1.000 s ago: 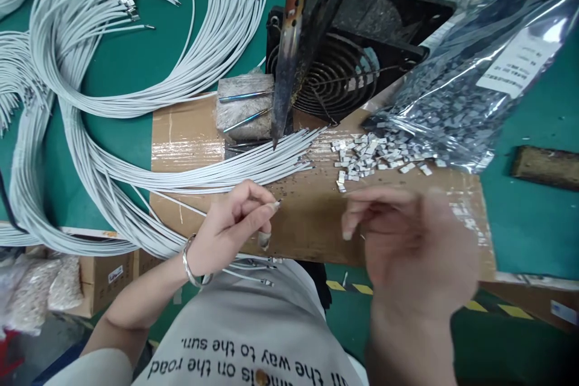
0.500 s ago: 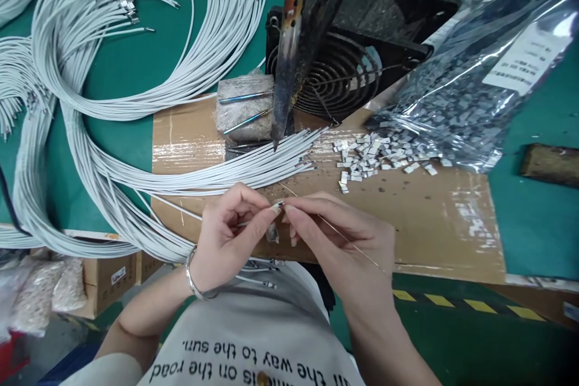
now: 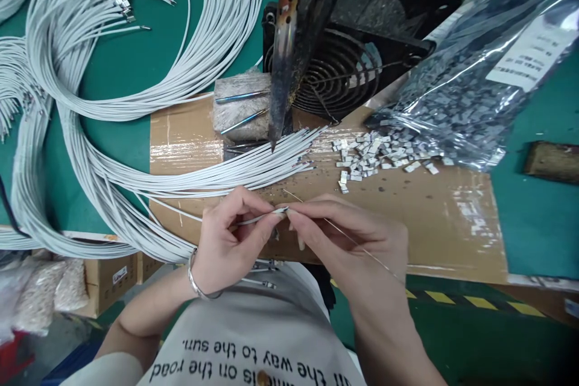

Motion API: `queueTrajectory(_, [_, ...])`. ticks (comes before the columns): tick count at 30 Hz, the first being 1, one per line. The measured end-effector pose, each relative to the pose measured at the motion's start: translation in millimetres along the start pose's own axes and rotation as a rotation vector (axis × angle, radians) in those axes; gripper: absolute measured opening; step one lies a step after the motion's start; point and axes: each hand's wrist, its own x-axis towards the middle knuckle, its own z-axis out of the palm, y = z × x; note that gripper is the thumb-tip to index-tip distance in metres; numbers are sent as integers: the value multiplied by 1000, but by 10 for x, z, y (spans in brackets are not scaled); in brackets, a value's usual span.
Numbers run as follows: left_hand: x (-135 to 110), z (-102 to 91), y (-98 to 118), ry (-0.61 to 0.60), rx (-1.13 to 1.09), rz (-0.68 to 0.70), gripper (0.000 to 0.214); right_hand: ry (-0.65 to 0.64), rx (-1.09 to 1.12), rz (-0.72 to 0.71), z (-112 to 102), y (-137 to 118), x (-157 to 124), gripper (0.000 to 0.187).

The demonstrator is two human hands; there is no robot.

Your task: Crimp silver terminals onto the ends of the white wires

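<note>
My left hand (image 3: 230,241) pinches the stripped end of a white wire (image 3: 256,219) between thumb and forefinger, just above the front edge of a taped cardboard sheet (image 3: 452,211). My right hand (image 3: 348,241) meets it fingertip to fingertip and pinches a tiny metal piece (image 3: 283,210) at the wire's tip. A thin strand of solder wire (image 3: 353,241) runs across the back of my right hand. The dark soldering iron (image 3: 284,60) points down at the cardboard above my hands.
Bundles of white wires (image 3: 136,72) loop over the green table on the left. Small metal terminals (image 3: 375,154) spill from a clear plastic bag (image 3: 470,84). A black fan (image 3: 348,66) stands behind the iron. A sponge block with tweezers (image 3: 242,105) sits left of it.
My right hand came in from the right, where it was blurred, and joined my left hand at the wire's tip. The left hand stayed nearly in place.
</note>
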Motion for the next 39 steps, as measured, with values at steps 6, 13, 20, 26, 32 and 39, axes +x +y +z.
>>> queueTrajectory(6, [-3, -6, 3, -13, 5, 8, 15, -7, -15, 3, -3, 15, -4, 27])
queueTrajectory(13, [-2, 0, -1, -21, 31, 10, 17, -22, -26, -6, -26, 43, -8, 29])
queueTrajectory(20, [48, -63, 71, -116, 309, 213, 15, -164, -311, -56, -145, -59, 28, 18])
queueTrajectory(26, [47, -115, 130, -161, 276, 178, 11, -172, -344, -114, -138, -97, 87, 19])
queueTrajectory(32, [-9, -45, 161, -83, -84, -54, 18, 80, -20, -17, 117, 27, 31, 18])
queueTrajectory(39, [5, -44, 189, -98, -500, -300, 19, 223, -157, -386, 316, 175, -51, 29])
